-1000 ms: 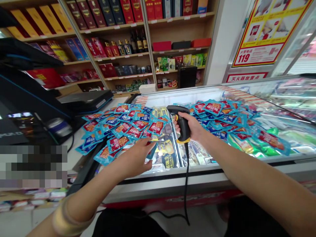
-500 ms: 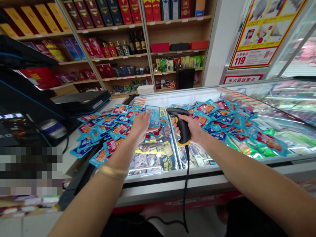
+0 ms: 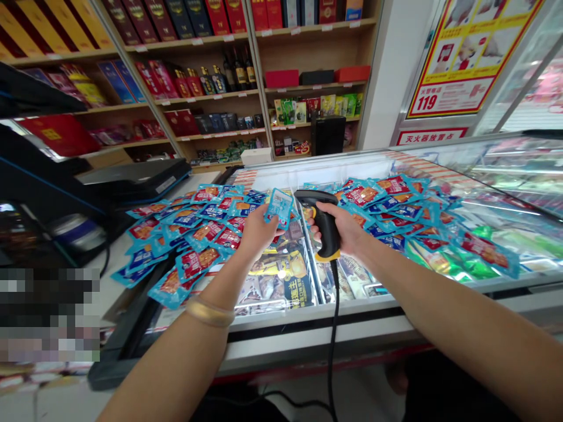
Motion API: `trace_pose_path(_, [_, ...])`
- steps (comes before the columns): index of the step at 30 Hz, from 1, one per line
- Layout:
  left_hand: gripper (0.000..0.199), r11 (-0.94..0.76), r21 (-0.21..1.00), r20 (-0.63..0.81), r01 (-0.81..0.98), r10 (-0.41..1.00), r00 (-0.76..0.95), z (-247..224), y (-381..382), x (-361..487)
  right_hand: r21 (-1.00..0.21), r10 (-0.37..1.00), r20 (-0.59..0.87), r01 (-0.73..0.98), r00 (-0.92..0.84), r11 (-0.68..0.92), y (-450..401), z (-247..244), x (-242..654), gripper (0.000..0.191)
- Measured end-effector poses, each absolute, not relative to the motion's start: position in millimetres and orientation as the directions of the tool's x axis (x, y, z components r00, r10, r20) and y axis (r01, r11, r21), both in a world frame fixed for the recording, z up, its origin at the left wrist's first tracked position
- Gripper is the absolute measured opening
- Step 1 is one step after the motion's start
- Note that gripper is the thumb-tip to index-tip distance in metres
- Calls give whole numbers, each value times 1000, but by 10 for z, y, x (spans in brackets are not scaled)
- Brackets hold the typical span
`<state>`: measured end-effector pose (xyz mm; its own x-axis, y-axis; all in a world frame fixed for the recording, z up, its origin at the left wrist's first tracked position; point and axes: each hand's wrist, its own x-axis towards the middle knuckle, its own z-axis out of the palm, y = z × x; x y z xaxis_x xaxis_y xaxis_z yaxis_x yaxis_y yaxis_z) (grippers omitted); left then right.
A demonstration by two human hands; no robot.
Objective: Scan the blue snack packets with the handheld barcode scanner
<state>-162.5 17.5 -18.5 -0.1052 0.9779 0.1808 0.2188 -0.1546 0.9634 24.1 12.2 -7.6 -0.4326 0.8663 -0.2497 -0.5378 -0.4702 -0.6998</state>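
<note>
My left hand [image 3: 259, 230] pinches a light-blue snack packet [image 3: 280, 206], its printed back side facing up, above the freezer. My right hand [image 3: 341, 228] is wrapped round the handle of a black and yellow barcode scanner [image 3: 325, 225]. The scanner's head points left toward the packet, a short gap apart. Beside my left hand lies a pile of blue and red snack packets [image 3: 206, 231]. Another pile of such packets [image 3: 396, 199] lies to the right, beyond my right hand. The scanner's cord [image 3: 333, 334] hangs down over the freezer's front edge.
Under the hands is a glass-topped chest freezer [image 3: 272, 322] with bagged goods inside. Dark checkout equipment [image 3: 136, 179] stands at the left. Shelves [image 3: 197, 44] with boxes and bottles line the back; a yellow-red poster [image 3: 470, 58] is at the right.
My left hand has moved slightly right with the packet, now tilted and nearer the scanner. My right hand keeps its hold on the scanner. The view has shifted a little.
</note>
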Motion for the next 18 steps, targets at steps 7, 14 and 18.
trace_pose_path(7, [24, -151, 861, 229, 486, 968, -104, -170, 174, -1616, -734, 862, -219, -504, -457, -454, 76, -41, 237, 21])
trace_pose_path(14, [36, -112, 800, 218, 590, 969, -112, -145, 145, -1598, -744, 860, -209, -495, -465, -448, 59, -27, 230, 21])
trace_pose_path(18, [37, -99, 770, 214, 630, 971, -109, -127, 132, -1583, -743, 858, -216, -492, -465, -454, 58, -18, 224, 23])
